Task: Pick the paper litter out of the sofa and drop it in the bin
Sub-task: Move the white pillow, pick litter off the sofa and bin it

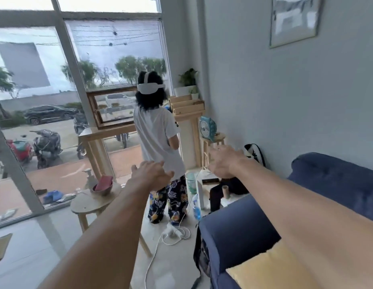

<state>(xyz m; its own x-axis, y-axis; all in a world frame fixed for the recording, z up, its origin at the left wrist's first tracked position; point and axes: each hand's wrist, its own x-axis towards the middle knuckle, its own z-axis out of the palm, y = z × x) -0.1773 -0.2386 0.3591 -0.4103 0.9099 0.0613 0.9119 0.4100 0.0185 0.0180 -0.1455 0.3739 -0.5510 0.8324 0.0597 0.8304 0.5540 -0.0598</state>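
Yellow cushion on sofa lengthwise along wall; left hand, right hand splayed.

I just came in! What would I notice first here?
The left hand and right hand reach forward mid-picture, open and empty. Beyond them stands a person in a white shirt and white headset, facing the big window. A dark blue fabric sofa with a yellow cushion fills the lower right.

Both bare arms extended forward, raised. Left hand: back up, fingers loosely spread, grip empty. Right hand: higher, fingers relaxed, grip empty.
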